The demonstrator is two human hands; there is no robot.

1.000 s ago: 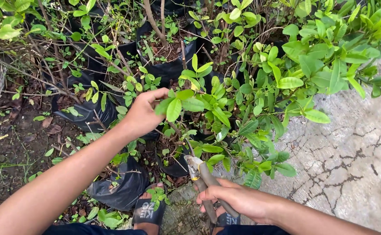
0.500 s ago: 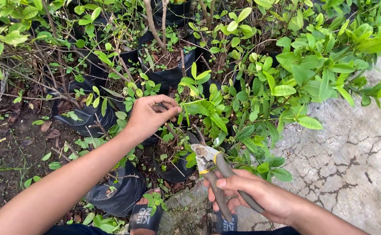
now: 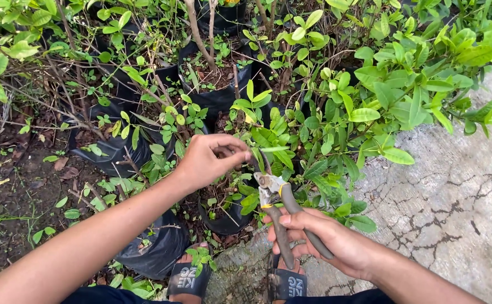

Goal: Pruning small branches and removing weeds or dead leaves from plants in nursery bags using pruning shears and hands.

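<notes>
- Our right hand [image 3: 319, 239] clenches round both handles of the pruning shears [image 3: 279, 217]; blades point to 12 o'clock, tips at the stem, and we cannot tell whether they have closed yet.
- Our left hand [image 3: 209, 160] pinches a thin leafy stem [image 3: 255, 151] between thumb and fingertips, at 10 o'clock from the blades.
- That stem rises from the black grow bag [image 3: 223, 219] directly below, at 9 o'clock from the shears.
- To cut well, in our judgement: keep the stem taut, seat it deep in the blades, squeeze once, fingers clear above the cut.
- Risk as we see it: neighbouring leaves [image 3: 313, 169] at 3 o'clock crowd the blades.
- More black bags [image 3: 218, 93] sit at 12 o'clock; cracked concrete [image 3: 454, 214] at 3 o'clock; our sandals [image 3: 192, 278] at 6 o'clock.
</notes>
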